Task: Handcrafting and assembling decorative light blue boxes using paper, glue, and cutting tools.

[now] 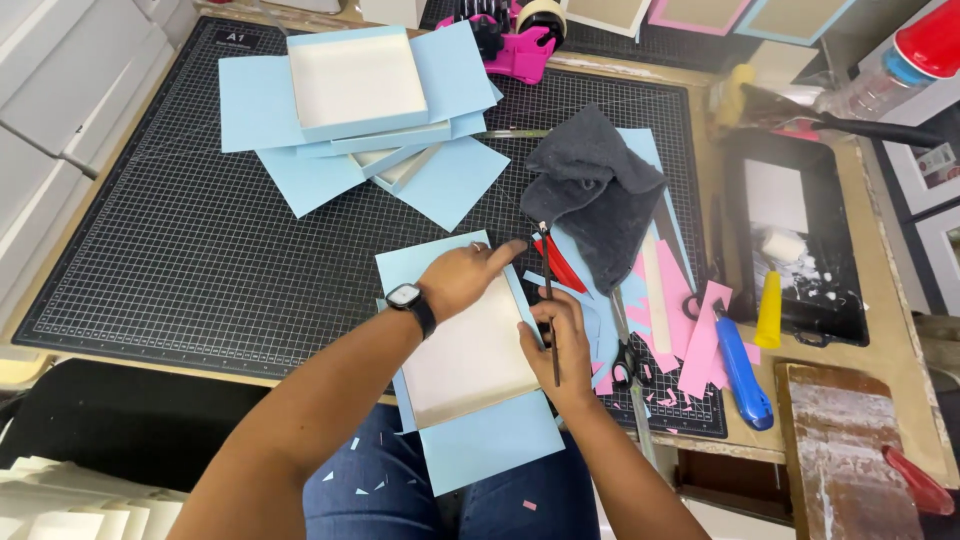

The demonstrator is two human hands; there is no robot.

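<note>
A shallow white cardboard box tray (470,355) lies on a light blue paper sheet (490,440) at the near edge of the black cutting mat (180,240). My left hand (465,278), with a black wristwatch, presses on the tray's far rim, fingers reaching right. My right hand (560,345) rests on the tray's right side and holds a thin dark brush (548,300) pointing away from me. A red-handled tool (560,265) lies just beyond the brush tip.
Stacked blue-covered trays (355,85) and blue sheets sit at the mat's far side. A grey cloth (595,195), scissors (625,345), pink paper strips (700,340), a blue utility knife (742,370), a yellow tool (768,310), a black glue tray (795,240) and a pink tape dispenser (515,45) are to the right.
</note>
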